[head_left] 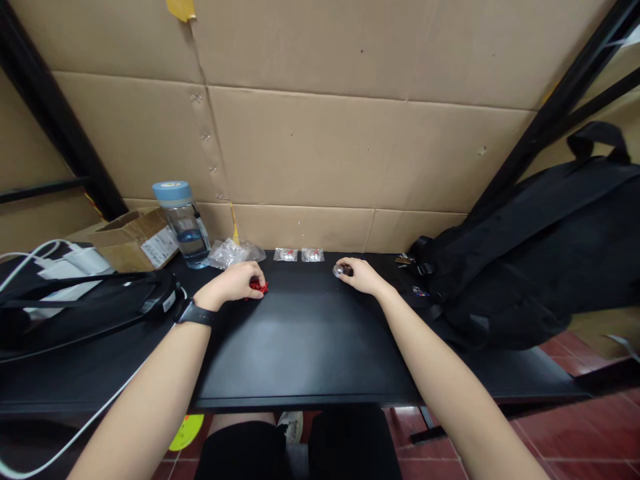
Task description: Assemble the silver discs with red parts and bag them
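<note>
- Red pieces (259, 288) lie on the counter (300, 347) toward its far edge, under the left hand (235, 283). Its fingers curl low over them, but I cannot tell whether they grip. Being small and loose, some could scatter or roll away unnoticed.
- The right hand (361, 275) pinches a small clear packet (342, 270) with narrow fingers, and the slick film could slip free.
- Two sealed packets (285, 254) just behind the hands could be knocked by a careless reach.
- The water bottle (183, 223), near the left hand, might tip if bumped.
</note>
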Action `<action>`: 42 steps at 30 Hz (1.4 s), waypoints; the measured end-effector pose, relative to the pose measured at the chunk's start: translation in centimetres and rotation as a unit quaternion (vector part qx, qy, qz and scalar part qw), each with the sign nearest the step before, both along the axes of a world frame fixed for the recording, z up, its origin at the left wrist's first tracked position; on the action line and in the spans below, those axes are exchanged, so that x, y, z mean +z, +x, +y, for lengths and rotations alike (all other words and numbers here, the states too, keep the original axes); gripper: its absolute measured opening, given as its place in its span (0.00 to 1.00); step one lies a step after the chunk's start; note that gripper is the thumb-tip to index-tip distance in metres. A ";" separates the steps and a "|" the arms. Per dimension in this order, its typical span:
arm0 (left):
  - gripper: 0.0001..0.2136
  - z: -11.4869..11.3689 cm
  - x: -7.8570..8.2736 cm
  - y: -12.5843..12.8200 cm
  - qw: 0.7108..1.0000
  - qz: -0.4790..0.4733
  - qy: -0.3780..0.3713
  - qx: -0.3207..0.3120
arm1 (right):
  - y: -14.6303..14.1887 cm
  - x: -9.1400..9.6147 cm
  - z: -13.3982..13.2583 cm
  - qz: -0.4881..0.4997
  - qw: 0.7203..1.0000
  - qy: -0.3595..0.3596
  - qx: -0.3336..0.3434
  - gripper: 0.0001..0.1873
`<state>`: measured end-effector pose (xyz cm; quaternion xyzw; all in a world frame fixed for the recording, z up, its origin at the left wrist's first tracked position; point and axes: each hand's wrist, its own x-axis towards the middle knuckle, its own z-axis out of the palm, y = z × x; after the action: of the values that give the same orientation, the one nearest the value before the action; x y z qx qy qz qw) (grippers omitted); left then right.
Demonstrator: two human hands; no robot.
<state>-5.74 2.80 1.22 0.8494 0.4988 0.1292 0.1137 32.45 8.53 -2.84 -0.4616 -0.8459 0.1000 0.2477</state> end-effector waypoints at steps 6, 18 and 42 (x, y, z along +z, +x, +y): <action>0.05 -0.3 -0.1 1.1 0.999 -0.034 -0.002 -0.039 | 0.1 -0.5 0.4 0.027 0.999 -0.013 -0.018 0.14; 0.03 -0.3 -0.6 1.6 0.999 0.004 0.017 -0.048 | 0.2 -0.6 0.6 -0.004 0.999 -0.005 -0.035 0.13; 0.05 -2.0 -1.1 6.8 0.983 -0.152 0.094 -0.037 | -0.3 0.6 -0.4 -0.032 0.997 0.020 -0.064 0.21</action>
<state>1.03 0.80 0.08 0.8447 0.4297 0.2987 0.1126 32.13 8.15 -2.26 -0.5128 -0.8237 0.0521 0.2361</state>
